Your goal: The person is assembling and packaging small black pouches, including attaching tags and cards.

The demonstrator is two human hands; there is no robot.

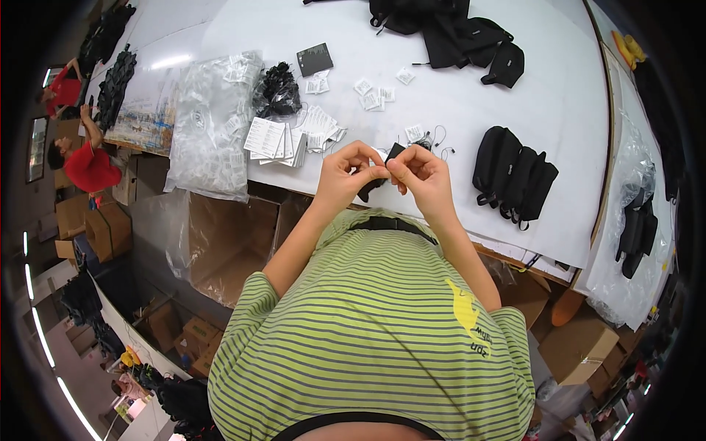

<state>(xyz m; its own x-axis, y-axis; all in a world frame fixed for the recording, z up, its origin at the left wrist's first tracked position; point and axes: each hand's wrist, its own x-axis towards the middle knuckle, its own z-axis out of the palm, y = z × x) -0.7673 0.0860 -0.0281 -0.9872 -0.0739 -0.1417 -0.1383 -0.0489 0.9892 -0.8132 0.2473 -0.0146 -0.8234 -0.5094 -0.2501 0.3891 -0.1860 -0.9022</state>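
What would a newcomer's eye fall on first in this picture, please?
First, probably the green striped shirt, which fills the lower middle. Just above it, the left grip and right grip come together at a small black piece, near the close edge of the white table. To their right, a row of black cases stands out against the white.

Factory workshop – long white worktable [441,106], black pouches [507,176] in row, cardboard boxes [581,347] – co-workers [92,169] in red.
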